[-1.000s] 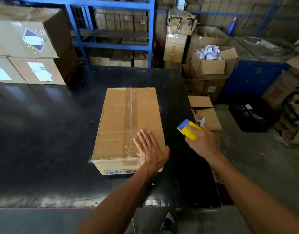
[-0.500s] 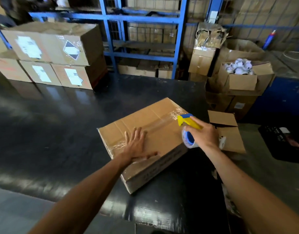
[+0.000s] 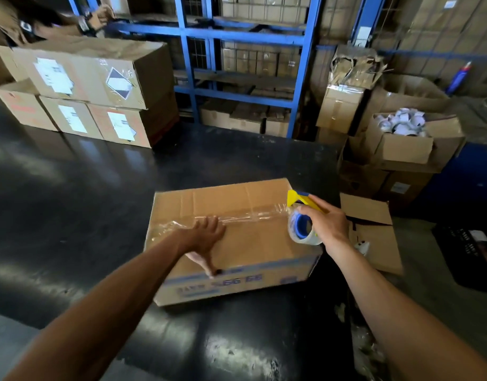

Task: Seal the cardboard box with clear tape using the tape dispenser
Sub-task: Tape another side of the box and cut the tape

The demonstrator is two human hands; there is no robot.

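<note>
A closed cardboard box (image 3: 253, 243) lies on the black table (image 3: 85, 202), its long side towards me. A strip of clear tape (image 3: 245, 215) runs along its top seam. My left hand (image 3: 203, 240) rests flat on the box top, thumb over the near edge. My right hand (image 3: 326, 224) grips the yellow and blue tape dispenser (image 3: 301, 213) at the box's right end. The roll of clear tape hangs under the dispenser, and the tape stretches from it onto the box.
Labelled cardboard boxes (image 3: 85, 92) are stacked at the table's back left, with a person (image 3: 30, 20) behind them. Blue shelving (image 3: 236, 37) stands behind. To the right, off the table, are open boxes (image 3: 401, 144), a flap box (image 3: 374, 232) and a black crate (image 3: 470, 251).
The box has turned from lengthwise to sideways before me. My right hand brought the dispenser from beside the box to its right end. My left hand stayed on the box top.
</note>
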